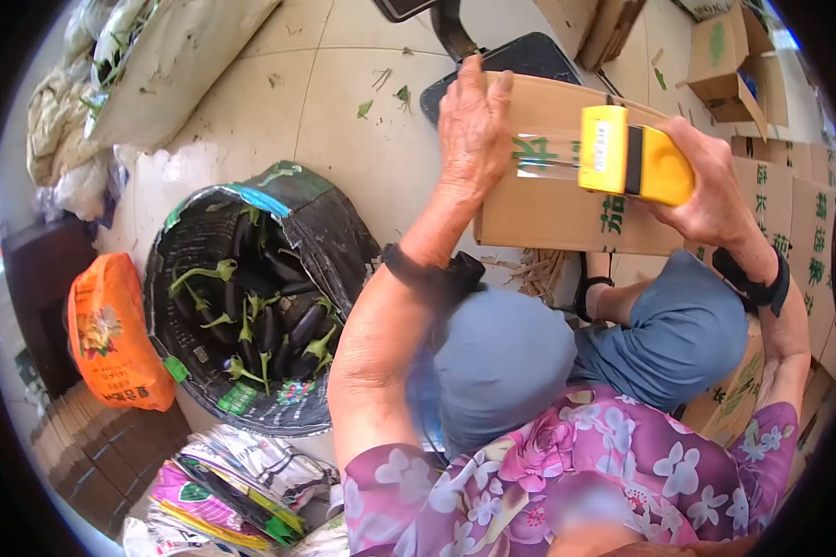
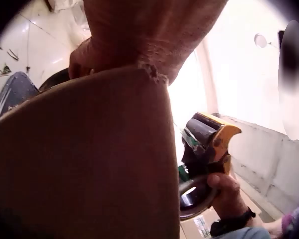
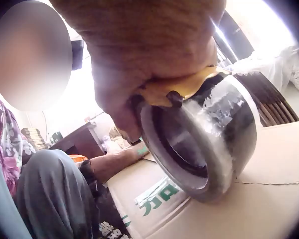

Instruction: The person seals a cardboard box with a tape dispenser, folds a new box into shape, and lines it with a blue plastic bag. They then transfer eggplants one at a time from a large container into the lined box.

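Observation:
A cardboard box [image 1: 548, 213] with green printed characters sits in front of the person's knees. My left hand [image 1: 474, 130] rests on its left end, fingers stretched toward the far edge. In the left wrist view that hand bends over the box's corner, its fingertips partly hidden. My right hand [image 1: 711, 176] grips a yellow tape dispenser [image 1: 604, 148] over the top of the box. A big roll of clear tape [image 3: 229, 129] shows on it in the right wrist view, close over the cardboard. Shiny tape [image 1: 543, 158] stretches left from the dispenser across the box top.
A black woven basket [image 1: 320, 213] of eggplants [image 1: 241, 306] stands at the left, beside an orange bag [image 1: 116, 334]. Beyond the box is a black scale platform [image 1: 529, 60]. An opened carton [image 1: 715, 74] and printed cardboard [image 1: 776, 186] lie at the right.

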Available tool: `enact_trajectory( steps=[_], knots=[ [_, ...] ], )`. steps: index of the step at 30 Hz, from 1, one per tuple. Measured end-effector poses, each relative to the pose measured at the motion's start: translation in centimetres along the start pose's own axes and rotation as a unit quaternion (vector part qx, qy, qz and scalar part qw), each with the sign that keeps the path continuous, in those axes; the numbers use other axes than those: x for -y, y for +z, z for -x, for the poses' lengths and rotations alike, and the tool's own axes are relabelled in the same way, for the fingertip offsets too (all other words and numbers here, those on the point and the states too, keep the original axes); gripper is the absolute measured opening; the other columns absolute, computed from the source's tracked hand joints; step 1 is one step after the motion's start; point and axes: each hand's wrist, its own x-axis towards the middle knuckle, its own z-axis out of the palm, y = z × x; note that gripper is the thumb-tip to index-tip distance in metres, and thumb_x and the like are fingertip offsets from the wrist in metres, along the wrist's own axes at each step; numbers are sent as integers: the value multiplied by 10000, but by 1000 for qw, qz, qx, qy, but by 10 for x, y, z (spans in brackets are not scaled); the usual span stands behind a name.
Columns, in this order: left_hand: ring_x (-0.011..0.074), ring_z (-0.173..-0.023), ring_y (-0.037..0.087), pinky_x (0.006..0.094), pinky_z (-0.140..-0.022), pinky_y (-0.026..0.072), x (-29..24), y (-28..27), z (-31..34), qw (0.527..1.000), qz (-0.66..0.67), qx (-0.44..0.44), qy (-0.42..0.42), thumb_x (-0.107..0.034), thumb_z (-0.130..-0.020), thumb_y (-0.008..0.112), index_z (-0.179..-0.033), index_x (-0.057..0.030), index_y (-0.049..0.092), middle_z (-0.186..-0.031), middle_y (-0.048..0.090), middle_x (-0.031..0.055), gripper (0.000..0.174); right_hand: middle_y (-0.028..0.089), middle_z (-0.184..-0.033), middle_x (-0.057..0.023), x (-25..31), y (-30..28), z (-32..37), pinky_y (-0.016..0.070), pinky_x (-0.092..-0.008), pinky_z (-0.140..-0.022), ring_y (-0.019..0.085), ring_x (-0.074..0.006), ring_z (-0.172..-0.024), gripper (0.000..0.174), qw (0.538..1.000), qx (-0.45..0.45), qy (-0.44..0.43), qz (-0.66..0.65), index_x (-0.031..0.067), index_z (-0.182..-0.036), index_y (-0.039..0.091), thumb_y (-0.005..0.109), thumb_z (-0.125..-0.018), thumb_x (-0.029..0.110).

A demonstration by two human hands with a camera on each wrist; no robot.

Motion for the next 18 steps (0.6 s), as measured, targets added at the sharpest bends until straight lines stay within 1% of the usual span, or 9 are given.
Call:
enact_trajectory(
  steps=[1,3,6,8,9,11,15,17,18],
  knots=[
    [455,-1069,540,493,-942,427,0,-1,1,1000,-8,-4,4,-391,-990,470,-1334,31,475,-1138,585,290,545,604,-892,-194,1,0,0,499,-409,-701,610,-410,-811,541,999,-12,-29,1,6,-1071,552,820,-652,220],
    [466,-1059,554,483,-930,442,4,-6,-2,1000,-19,19,14,-388,-986,474,-1343,38,469,-1144,590,307,556,612,-922,-216,4,-8,0,509,-426,-714,611,-423,-856,520,1000,23,-15,5,1,-1055,546,818,-675,228],
    [444,-1077,575,483,-927,448,7,-10,-4,995,-92,33,29,-396,-989,463,-1336,26,481,-1169,604,291,547,616,-945,-223,-9,-13,17,516,-432,-729,611,-429,-875,538,999,-12,-30,-5,-2,-1064,547,825,-673,240],
    [428,-1083,595,483,-921,456,6,-15,0,990,-140,18,-4,-415,-997,433,-1337,-5,492,-1181,621,264,536,615,-959,-230,-26,-29,37,520,-438,-751,610,-433,-888,559,999,2,-5,32,-6,-1082,547,831,-678,257],
    [428,-1083,595,483,-921,456,7,-16,1,990,-137,29,0,-415,-997,433,-1337,-5,492,-1181,621,264,536,618,-964,-224,-44,-33,54,522,-433,-763,612,-429,-895,567,997,-29,-27,70,-7,-1086,542,834,-682,265],
    [426,-1071,611,477,-916,463,9,-16,-2,985,-172,23,-16,-438,-999,411,-1329,-36,513,-1165,638,251,530,621,-963,-214,-64,-46,85,524,-428,-766,615,-422,-894,562,996,7,31,84,-6,-1076,536,835,-690,273],
    [436,-1056,617,475,-914,466,14,-21,-1,983,-183,27,3,-455,-994,414,-1323,-46,525,-1138,647,257,537,623,-963,-197,-114,-26,133,525,-423,-757,615,-416,-891,562,996,-14,69,58,2,-1080,528,833,-701,282],
    [437,-1041,625,468,-903,474,1,-21,0,984,-172,37,-39,-468,-990,419,-1329,-47,524,-1111,660,250,551,623,-961,-192,-128,-22,152,527,-422,-758,618,-412,-893,557,994,3,103,29,15,-1090,523,828,-715,290],
    [427,-1043,629,456,-895,479,1,-20,-1,982,-185,24,-13,-468,-999,411,-1329,-43,529,-1107,661,251,551,623,-961,-192,-131,-18,155,527,-422,-758,618,-412,-893,557,994,-1,109,30,15,-1090,523,828,-715,290]
  ],
)
